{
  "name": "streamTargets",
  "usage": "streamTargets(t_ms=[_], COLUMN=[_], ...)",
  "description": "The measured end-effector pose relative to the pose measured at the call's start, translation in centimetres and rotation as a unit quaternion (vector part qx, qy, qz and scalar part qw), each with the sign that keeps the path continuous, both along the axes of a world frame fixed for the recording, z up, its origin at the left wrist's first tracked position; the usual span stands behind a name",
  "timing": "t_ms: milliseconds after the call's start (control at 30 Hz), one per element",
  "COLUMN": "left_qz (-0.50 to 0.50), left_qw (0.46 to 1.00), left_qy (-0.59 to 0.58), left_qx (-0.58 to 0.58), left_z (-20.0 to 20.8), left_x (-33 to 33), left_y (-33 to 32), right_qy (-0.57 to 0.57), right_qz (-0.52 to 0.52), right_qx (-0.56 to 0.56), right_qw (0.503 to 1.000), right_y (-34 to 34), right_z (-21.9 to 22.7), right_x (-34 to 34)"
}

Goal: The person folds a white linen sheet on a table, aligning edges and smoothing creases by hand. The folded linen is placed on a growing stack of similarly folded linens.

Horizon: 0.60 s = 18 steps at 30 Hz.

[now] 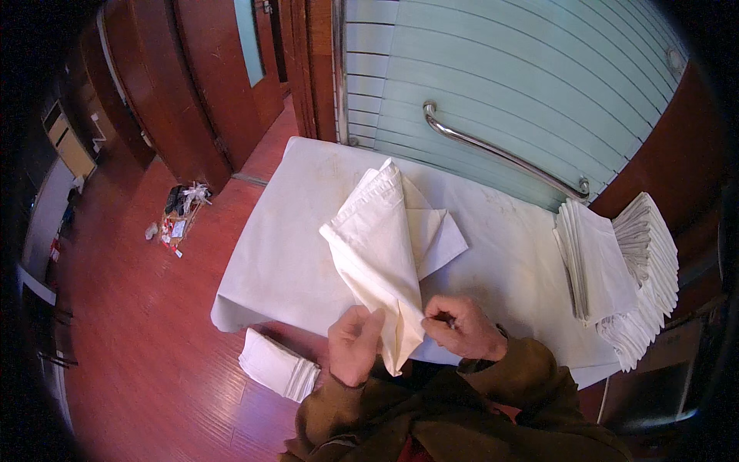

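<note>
A folded white cloth napkin (371, 231) lies slantwise on the covered table, its near end drawn to a narrow point over the front edge. My left hand (356, 344) is closed on the left side of that end, thumb and fingers pinched together. On the opposite side, my right hand (466, 329) pinches the napkin's edge with curled fingers. Beneath and to the right of it shows more white cloth (440, 239) with a pointed corner; I cannot tell whether it is a separate piece.
The table has a white cover (269, 231). Folded white cloths (596, 262) are stacked at its right end, beside a fanned row of cloths (647, 262). Another folded bundle (279, 366) sits below the left front edge. A metal handle (500, 150) crosses the glass panel behind. Litter (181, 212) lies on the floor.
</note>
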<state>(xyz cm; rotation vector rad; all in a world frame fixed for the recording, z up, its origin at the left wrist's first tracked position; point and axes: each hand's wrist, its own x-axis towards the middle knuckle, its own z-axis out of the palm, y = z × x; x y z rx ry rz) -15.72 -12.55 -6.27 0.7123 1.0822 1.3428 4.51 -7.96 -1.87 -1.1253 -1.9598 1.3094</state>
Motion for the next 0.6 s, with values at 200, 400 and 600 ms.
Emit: streamTargets(t_ms=[200, 400, 600], left_qz=[0.009, 0.165, 0.198], left_qw=[0.999, 0.981, 0.977], left_qy=[0.015, -0.054, -0.013], left_qx=[0.037, 0.090, 0.083], left_z=[-0.4, -1.3, -0.6], left_x=[0.0, -1.6, -2.9], left_y=[-0.6, -2.4, -3.4], right_qy=[0.076, -0.027, -0.117], right_qz=[-0.161, -0.167, -0.146], right_qx=[-0.140, -0.125, 0.117], right_qw=[0.974, 0.978, 0.975], right_y=[-1.9, -2.1, 0.1], right_z=[-1.2, -1.6, -0.5], right_x=[5.4, 6.9, 2.1])
